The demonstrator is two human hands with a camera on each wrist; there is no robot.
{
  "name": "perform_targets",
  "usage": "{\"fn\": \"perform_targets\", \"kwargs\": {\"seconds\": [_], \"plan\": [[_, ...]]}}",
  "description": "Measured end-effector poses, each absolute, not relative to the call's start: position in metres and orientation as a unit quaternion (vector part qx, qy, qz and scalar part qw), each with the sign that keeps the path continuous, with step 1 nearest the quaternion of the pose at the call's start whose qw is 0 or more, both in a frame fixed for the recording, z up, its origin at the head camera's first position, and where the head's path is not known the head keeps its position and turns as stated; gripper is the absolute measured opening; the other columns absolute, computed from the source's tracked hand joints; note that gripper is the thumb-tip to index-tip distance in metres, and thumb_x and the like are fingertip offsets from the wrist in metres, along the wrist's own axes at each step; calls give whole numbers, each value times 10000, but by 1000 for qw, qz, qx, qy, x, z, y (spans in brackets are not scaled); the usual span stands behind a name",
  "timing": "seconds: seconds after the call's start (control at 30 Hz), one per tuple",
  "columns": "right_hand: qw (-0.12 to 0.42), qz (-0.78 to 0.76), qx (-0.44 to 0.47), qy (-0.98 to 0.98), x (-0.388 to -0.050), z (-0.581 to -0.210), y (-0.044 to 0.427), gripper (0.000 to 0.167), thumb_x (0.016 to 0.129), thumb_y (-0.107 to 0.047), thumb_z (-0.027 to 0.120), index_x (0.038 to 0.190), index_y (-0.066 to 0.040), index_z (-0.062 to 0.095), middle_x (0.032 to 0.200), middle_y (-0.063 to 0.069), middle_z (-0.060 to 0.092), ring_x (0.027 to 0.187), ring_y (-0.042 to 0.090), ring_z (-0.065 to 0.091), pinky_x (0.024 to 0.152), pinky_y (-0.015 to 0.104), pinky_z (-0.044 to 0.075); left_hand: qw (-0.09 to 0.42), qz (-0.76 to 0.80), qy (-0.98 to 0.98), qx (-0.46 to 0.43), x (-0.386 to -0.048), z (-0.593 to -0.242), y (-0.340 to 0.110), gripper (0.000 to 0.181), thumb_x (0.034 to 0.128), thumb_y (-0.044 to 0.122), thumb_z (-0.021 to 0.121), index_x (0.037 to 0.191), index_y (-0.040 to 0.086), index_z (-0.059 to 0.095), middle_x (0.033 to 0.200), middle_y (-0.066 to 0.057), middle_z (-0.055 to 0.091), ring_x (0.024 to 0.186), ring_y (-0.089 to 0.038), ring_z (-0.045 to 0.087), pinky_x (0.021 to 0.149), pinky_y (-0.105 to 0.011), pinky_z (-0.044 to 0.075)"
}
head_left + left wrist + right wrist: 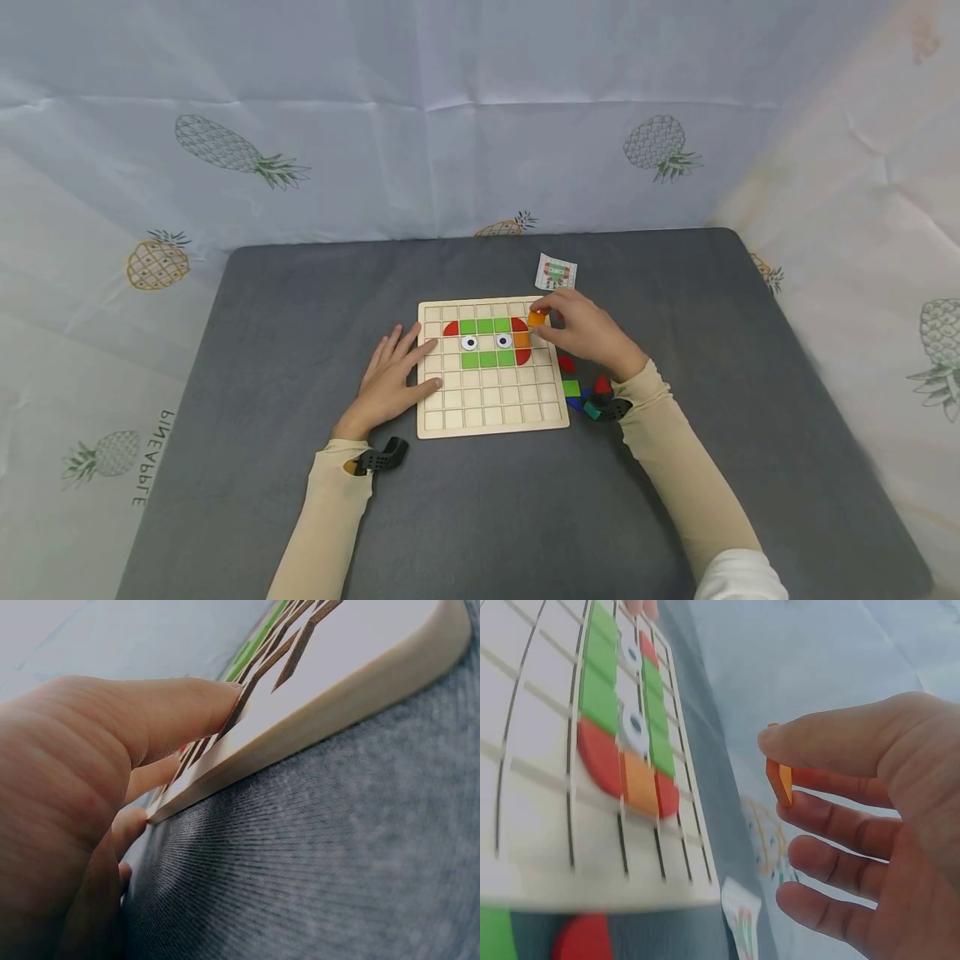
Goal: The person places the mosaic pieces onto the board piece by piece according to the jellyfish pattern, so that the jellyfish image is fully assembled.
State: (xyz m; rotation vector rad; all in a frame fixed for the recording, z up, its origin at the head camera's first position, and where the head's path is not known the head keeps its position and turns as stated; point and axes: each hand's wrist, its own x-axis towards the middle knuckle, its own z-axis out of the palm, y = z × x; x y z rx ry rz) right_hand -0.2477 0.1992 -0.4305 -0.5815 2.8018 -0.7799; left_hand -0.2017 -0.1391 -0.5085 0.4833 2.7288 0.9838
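Observation:
A wooden grid board (480, 400) lies on the dark table. It bears two rows of green squares (487, 359), two eye pieces (504, 341), red rounded pieces (522, 357) and an orange square (521, 340). My left hand (386, 383) rests spread at the board's left edge, its thumb and some fingertips on the board, as the left wrist view (90, 765) also shows. Between thumb and fingers my right hand (588, 329) pinches another orange square (779, 780), held above the board's upper right corner.
Right of the board lie loose pieces: red (566, 364), green (572, 388), blue and others, partly under the right wrist strap (617, 409). A small printed card (557, 272) lies behind the board. A pineapple-print cloth (450, 167) hangs behind the table.

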Motion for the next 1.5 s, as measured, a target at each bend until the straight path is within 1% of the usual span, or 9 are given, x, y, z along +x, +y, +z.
{"fn": "perform_targets", "kwargs": {"seconds": [0.07, 0.23, 0.43, 0.6, 0.8, 1.07, 1.17, 1.33, 1.5], "plan": [[90, -265, -202, 938, -250, -429, 191, 359, 963, -233, 697, 1286, -77, 669, 1208, 115, 633, 975, 291, 576, 741, 371, 511, 100, 335, 923, 163, -201, -509, -140, 722, 919, 425, 703, 1558, 225, 434, 1721, -29, 155, 1607, -310, -4, 1302, -503, -27], [94, -274, -226, 930, -258, -425, 173, 371, 975, -251, 690, 1301, -75, 665, 1244, 105, 648, 1026, 252, 592, 822, 398, 557, 94, 338, 922, 165, -201, -510, -140, 720, 916, 431, 707, 1553, 227, 442, 1720, -32, 160, 1606, -317, 3, 1301, -511, -22], [104, -298, -230, 920, -266, -424, 157, 354, 971, -230, 697, 1290, -77, 675, 1210, 82, 648, 1016, 240, 562, 822, 378, 524, 97, 337, 921, 167, -201, -510, -140, 718, 921, 441, 699, 1555, 228, 438, 1722, -31, 150, 1606, -316, -2, 1300, -516, -23], [105, -300, -245, 916, -272, -424, 142, 329, 968, -237, 702, 1258, -82, 694, 1181, 76, 657, 1025, 233, 561, 848, 377, 527, 98, 335, 923, 164, -202, -510, -141, 716, 924, 441, 695, 1556, 224, 438, 1722, -33, 152, 1606, -314, -2, 1301, -510, -25], [120, -296, -266, 910, -276, -427, 122, 318, 979, -251, 687, 1259, -100, 692, 1182, 58, 650, 1041, 211, 540, 864, 358, 519, 97, 334, 923, 163, -202, -512, -140, 717, 924, 451, 685, 1556, 221, 438, 1720, -41, 159, 1605, -321, 1, 1297, -522, -20], [135, -259, -290, 911, -278, -435, 100, 340, 982, -284, 682, 1281, -121, 687, 1219, 49, 650, 1071, 215, 550, 897, 375, 535, 102, 332, 923, 168, -202, -509, -140, 707, 933, 461, 679, 1559, 243, 432, 1723, -28, 143, 1606, -317, -10, 1297, -530, -27], [142, -253, -291, 911, -279, -440, 93, 325, 977, -276, 688, 1263, -125, 696, 1216, 44, 651, 1063, 212, 550, 890, 373, 539, 102, 333, 922, 171, -202, -510, -141, 702, 938, 460, 671, 1560, 242, 429, 1723, -30, 141, 1606, -317, -14, 1296, -532, -32], [134, -232, -310, 912, -279, -449, 87, 311, 961, -262, 712, 1234, -114, 716, 1195, 53, 660, 1046, 216, 544, 888, 358, 533, 99, 331, 922, 174, -203, -512, -141, 699, 943, 469, 662, 1561, 241, 428, 1723, -33, 140, 1606, -316, -17, 1295, -531, -34], [145, -213, -313, 914, -276, -455, 82, 325, 959, -284, 715, 1240, -121, 717, 1215, 43, 665, 1074, 208, 556, 943, 361, 538, 99, 332, 922, 172, -202, -512, -141, 714, 939, 470, 669, 1563, 225, 424, 1723, -32, 142, 1605, -318, -15, 1295, -535, -32]]}}
